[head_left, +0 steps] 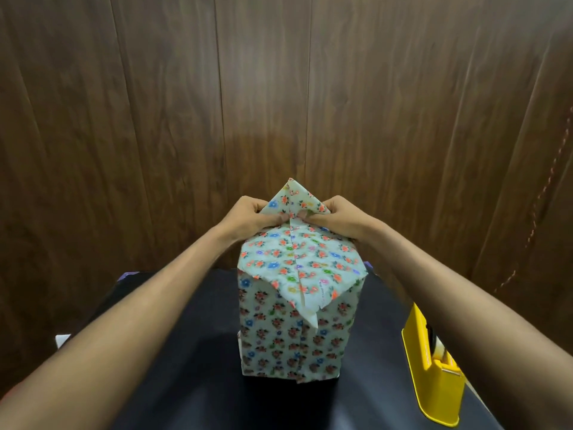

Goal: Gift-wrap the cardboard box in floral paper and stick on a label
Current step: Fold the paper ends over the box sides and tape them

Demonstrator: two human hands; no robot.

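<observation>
A tall box wrapped in floral paper stands upright on the black table, in the middle of the head view. On its top, a near triangular flap lies folded down over the front face. A far triangular flap still points up and away. My left hand pinches that far flap's left edge at the box's top rim. At the flap's right edge, my right hand pinches it the same way. The cardboard itself is hidden under the paper.
A yellow tape dispenser stands on the table at the right, close to my right forearm. A small white thing shows at the table's left edge. A dark wooden wall rises right behind the table.
</observation>
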